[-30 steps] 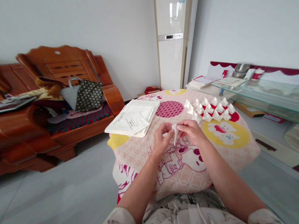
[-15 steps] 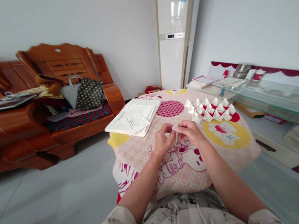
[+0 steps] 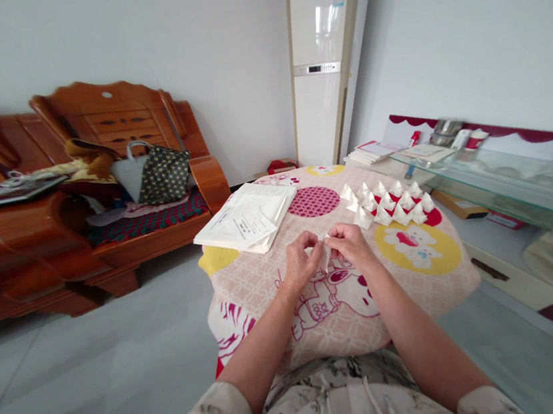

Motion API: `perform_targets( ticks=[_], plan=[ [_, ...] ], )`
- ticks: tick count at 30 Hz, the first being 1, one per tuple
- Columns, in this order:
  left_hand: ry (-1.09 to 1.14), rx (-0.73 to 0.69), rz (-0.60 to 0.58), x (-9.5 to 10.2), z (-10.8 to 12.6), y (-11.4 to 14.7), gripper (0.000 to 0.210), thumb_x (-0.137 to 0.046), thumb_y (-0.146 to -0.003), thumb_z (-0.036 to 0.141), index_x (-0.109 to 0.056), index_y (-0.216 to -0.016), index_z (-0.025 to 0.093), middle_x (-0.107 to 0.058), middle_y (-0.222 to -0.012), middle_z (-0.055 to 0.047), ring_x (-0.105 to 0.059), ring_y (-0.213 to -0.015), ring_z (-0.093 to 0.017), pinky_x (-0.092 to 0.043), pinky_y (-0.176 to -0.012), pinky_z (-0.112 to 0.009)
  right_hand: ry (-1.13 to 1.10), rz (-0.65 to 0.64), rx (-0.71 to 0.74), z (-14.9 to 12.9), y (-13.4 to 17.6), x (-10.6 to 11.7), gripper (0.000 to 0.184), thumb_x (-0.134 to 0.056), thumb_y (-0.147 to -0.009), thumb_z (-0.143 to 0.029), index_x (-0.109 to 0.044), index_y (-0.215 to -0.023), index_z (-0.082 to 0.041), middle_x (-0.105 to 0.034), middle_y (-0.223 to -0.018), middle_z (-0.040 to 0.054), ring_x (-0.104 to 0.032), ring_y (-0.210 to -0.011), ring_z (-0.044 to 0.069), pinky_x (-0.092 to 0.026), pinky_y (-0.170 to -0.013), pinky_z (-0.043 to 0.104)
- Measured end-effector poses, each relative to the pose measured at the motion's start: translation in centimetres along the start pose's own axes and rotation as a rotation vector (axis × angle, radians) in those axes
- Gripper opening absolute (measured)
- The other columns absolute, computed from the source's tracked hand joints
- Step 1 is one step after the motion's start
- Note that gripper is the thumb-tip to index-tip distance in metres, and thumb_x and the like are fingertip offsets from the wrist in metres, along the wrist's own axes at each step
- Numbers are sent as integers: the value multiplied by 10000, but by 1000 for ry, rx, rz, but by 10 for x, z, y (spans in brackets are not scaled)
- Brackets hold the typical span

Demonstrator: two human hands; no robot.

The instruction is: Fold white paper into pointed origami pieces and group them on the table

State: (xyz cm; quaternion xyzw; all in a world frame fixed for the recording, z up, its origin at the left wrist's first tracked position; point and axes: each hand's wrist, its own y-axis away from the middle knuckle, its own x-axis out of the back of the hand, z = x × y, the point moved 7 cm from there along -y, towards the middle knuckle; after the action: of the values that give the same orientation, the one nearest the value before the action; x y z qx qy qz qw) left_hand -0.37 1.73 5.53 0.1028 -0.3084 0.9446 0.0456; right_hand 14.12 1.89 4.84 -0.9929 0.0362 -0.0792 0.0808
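Note:
A small folded piece of white paper [image 3: 326, 254] is pinched between my two hands above the near middle of the cloth-covered table [image 3: 262, 296]. My left hand [image 3: 303, 257] grips its left side with thumb and fingers closed. On the other side, my right hand [image 3: 346, 244] has its fingertips pressed on the paper too. Most of the paper is hidden by the fingers. Several white folded paper pieces with pointed tops [image 3: 385, 203] stand in rows at the right. To the left lies a stack of printed white paper sheets [image 3: 242, 216].
A glass-topped cabinet [image 3: 509, 172] along the right wall carries papers, a metal bowl and a red cup. At the left stands a wooden sofa [image 3: 108, 113] with a dark patterned bag [image 3: 164, 172]. A tall white air conditioner [image 3: 321, 107] fills the corner.
Both hands have shifted slightly on the paper, and its upper edge shows less between the fingertips. The paper stays in both hands; the stack and the rows look unchanged.

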Motion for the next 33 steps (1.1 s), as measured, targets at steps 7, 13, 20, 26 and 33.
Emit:
perform_targets(
  ticks=[7,13,20,26,33],
  plan=[
    [32,-6,-18,-1,3,1,202,-616,-874,336,-587,-744,185,-604,-704,-7,-555,-681,-149,-439,-685,-270,85,0,75,-3,-1,0,79,-594,-702,-251,-589,-645,-197,-528,-510,-45,-466,-435,105,-336,-402,212],
    [163,81,-45,-2,-12,-2,300,-548,-927,441,-647,-863,165,-619,-747,-16,-536,-664,-138,-403,-619,-248,81,10,68,-6,1,1,151,-636,-713,-307,-593,-625,-192,-521,-495,-44,-420,-420,94,-314,-398,215],
    [173,130,-120,-8,-22,-3,331,-580,-885,435,-570,-700,161,-523,-610,17,-451,-562,-109,-330,-539,-227,55,-2,68,-4,1,1,175,-679,-701,-344,-605,-645,-196,-541,-513,-39,-474,-436,112,-348,-403,223],
    [215,149,-146,-11,-23,0,386,-592,-883,508,-574,-715,161,-518,-611,19,-442,-561,-104,-337,-533,-223,29,-23,55,-2,2,3,151,-671,-708,-318,-618,-639,-195,-539,-500,-35,-455,-428,109,-329,-407,228],
    [308,193,-158,-15,-27,-2,426,-647,-849,554,-579,-721,153,-512,-599,23,-432,-530,-89,-325,-506,-219,-89,-10,48,7,0,6,322,-640,-796,-405,-528,-566,-208,-462,-467,-39,-397,-414,100,-262,-398,237]
  ],
)
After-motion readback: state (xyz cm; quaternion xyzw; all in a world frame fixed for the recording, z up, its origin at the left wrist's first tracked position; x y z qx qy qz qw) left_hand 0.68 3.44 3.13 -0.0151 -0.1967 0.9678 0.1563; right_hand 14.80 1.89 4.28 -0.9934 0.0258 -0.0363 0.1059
